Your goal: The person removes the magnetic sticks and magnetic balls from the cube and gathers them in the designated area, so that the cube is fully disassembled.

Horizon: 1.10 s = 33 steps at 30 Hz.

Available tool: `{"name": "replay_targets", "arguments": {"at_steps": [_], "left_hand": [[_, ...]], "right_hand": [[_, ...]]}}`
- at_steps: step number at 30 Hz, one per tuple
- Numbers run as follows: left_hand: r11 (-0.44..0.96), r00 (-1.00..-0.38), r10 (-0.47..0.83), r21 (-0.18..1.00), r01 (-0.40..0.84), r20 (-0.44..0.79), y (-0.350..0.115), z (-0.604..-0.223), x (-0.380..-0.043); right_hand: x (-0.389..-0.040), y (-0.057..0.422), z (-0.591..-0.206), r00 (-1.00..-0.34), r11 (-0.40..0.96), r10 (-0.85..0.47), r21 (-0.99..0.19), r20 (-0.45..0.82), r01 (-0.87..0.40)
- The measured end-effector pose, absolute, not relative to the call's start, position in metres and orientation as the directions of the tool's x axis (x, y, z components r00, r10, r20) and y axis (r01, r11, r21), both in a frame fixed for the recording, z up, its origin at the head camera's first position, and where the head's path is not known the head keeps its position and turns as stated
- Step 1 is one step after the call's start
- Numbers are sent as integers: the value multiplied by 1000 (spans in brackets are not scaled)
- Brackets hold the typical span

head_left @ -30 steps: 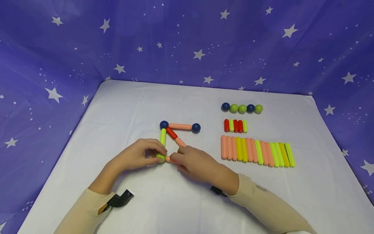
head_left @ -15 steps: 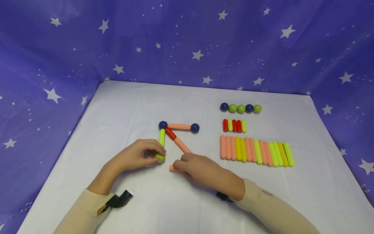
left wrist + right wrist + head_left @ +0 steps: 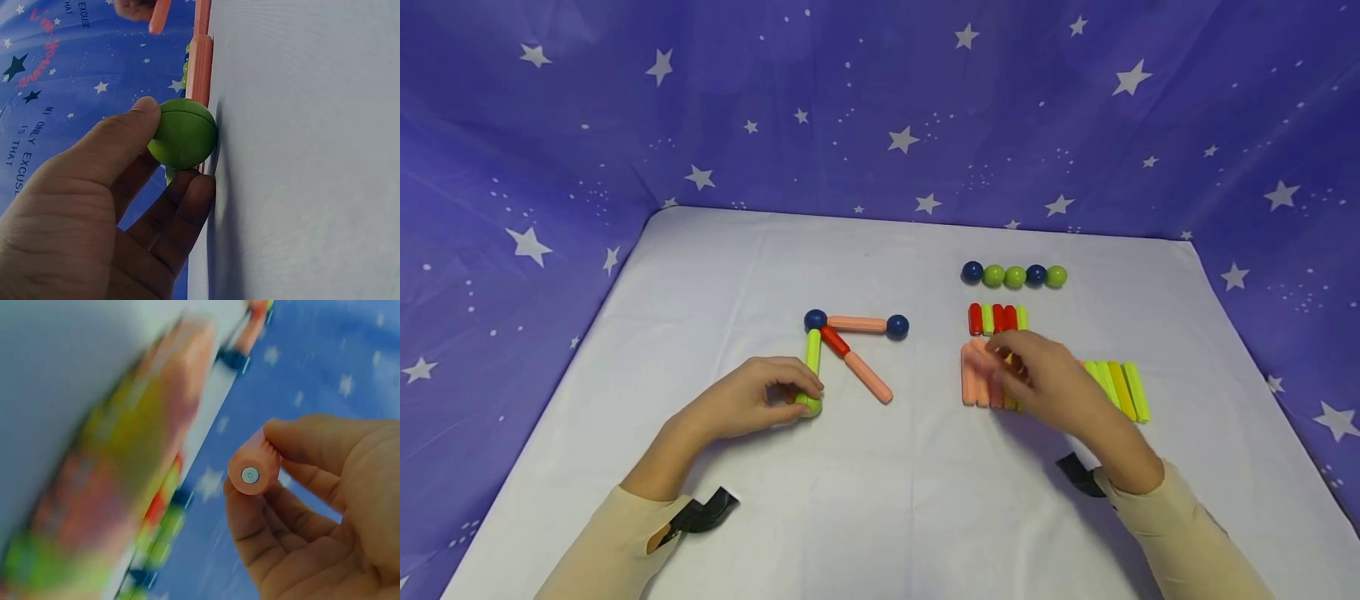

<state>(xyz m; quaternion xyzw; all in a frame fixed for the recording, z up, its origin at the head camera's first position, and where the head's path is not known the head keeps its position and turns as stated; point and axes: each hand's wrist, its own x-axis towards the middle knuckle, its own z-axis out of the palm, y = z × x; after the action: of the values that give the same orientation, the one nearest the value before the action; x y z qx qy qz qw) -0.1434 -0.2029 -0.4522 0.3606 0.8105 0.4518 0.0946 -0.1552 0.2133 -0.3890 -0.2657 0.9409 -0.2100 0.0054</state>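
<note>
My left hand (image 3: 760,398) pinches a green ball (image 3: 183,139) between thumb and fingers at the near end of a lime rod (image 3: 813,350). That rod runs up to a dark blue ball (image 3: 816,320). From the same blue ball, a salmon rod (image 3: 857,324) leads to a second blue ball (image 3: 897,326). A short red rod (image 3: 834,341) slants away from it, with another salmon rod (image 3: 868,377) end to end with it. Over the row of long rods, my right hand (image 3: 1052,383) holds a loose salmon magnetic rod (image 3: 255,464), seen end-on in the right wrist view.
Beneath and around my right hand lies a row of long salmon, yellow and lime rods (image 3: 969,375). Behind it are short red and lime rods (image 3: 975,319), then a line of blue and green balls (image 3: 1015,277). A starry purple cloth (image 3: 850,108) surrounds the white tabletop (image 3: 850,517).
My right hand has drawn the salmon rod away from the green ball and carried it right, over the row of long rods. My left hand has stayed at the green ball.
</note>
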Motion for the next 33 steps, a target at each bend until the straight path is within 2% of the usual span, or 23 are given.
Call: {"name": "replay_targets", "arguments": {"at_steps": [4,8,12,17,21,25,33], "left_hand": [[340,-727,665,798,498,170,-204,-452,-143],[349,-732,661,796,494,165,-205,-452,-142],[360,-741,652,795,488,160,-207,-451,-140],[367,-744,650,793,486,156,-207,-450,-138],[368,-742,652,790,491,157,-205,-449,-138],[361,-736,657,789,497,163,-204,-449,-138],[354,-725,670,788,503,161,-200,-448,-141]], "right_hand": [[-162,262,-387,-944,869,-319,-373,82,-326],[-162,307,-386,-987,917,-158,-365,34,-160],[-162,343,-389,-998,936,-28,-352,-53,-8],[-162,376,-396,-979,952,84,-276,-187,135],[-161,386,-402,-954,944,103,-274,-281,182],[-161,387,-404,-942,935,92,-297,-322,193],[-160,365,-391,-972,967,65,-224,-228,117]]}}
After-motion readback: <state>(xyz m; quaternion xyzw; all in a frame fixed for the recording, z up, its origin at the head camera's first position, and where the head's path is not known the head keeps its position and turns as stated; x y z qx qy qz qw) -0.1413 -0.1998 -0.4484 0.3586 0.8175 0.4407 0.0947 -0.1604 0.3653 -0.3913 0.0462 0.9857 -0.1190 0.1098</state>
